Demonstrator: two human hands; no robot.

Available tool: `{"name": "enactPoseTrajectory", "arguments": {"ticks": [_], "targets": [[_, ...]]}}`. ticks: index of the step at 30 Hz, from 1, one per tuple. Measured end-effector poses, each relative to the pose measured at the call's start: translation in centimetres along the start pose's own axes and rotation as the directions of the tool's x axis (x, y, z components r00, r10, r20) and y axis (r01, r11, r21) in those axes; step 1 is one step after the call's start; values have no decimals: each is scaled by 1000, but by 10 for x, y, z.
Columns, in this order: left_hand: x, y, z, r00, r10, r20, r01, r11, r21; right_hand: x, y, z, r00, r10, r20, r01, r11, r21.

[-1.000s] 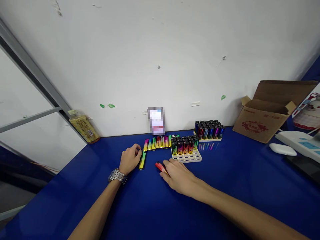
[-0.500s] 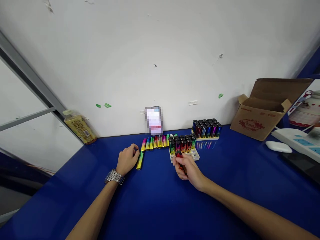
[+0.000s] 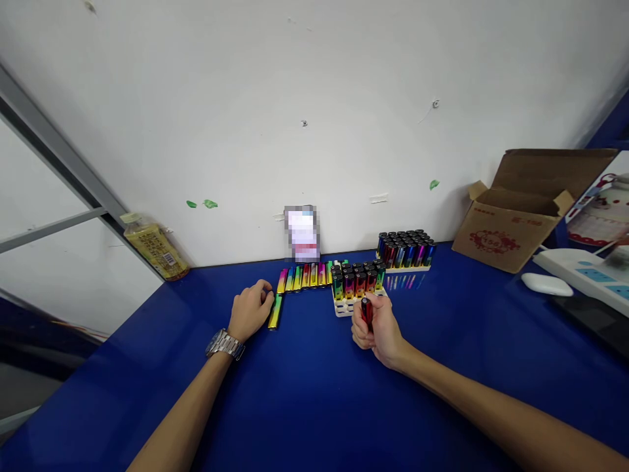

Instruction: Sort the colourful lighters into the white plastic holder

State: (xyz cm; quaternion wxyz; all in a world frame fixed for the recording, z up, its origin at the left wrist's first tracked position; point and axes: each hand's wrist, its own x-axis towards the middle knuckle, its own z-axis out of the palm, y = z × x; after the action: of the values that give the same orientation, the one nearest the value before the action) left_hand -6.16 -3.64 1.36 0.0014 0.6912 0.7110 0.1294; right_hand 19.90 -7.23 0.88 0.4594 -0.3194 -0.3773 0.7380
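Observation:
My right hand [image 3: 381, 331] is wrapped round a red lighter [image 3: 366, 311] with a dark top, held upright in front of a white rack [image 3: 346, 308]. Several shiny lighters [image 3: 360, 285] in green, pink, red and gold stand in that rack, with bare slots along its front. My left hand [image 3: 250, 308] rests on the blue table, fingers loosely bent and holding nothing. Just right of its fingertips lies a green-yellow lighter [image 3: 276, 313]. Beyond it, a row of lighters [image 3: 304, 277] in mixed bright colours lies side by side, reaching to the rack.
A second rack [image 3: 407, 267] full of blue, red and purple lighters stands at the back. A phone [image 3: 302, 235] leans on the wall. An open cardboard box [image 3: 506, 236], a white case [image 3: 546, 284] and a power strip [image 3: 590, 269] are right; a bottle [image 3: 154, 246] leans at left.
My right hand has moved slightly right with the red lighter, which has turned more upright. My left hand has stayed in place beside the green-yellow lighter.

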Motion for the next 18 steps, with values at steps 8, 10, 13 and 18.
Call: {"name": "enactPoseTrajectory", "arguments": {"ticks": [8, 10, 13, 18], "targets": [[-1, 1, -1, 1000, -7, 8, 7, 1000, 11, 2, 1, 2, 995, 48, -88, -46, 999, 23], [-1, 1, -2, 1000, -8, 9, 8, 1000, 11, 3, 1, 2, 996, 40, -83, -38, 999, 25], [0, 2, -2, 1000, -11, 11, 11, 1000, 15, 2, 1, 2, 997, 26, -75, -24, 999, 32], [-1, 2, -2, 1000, -9, 11, 9, 1000, 7, 2, -1, 3, 997, 33, -74, -31, 999, 36]]}}
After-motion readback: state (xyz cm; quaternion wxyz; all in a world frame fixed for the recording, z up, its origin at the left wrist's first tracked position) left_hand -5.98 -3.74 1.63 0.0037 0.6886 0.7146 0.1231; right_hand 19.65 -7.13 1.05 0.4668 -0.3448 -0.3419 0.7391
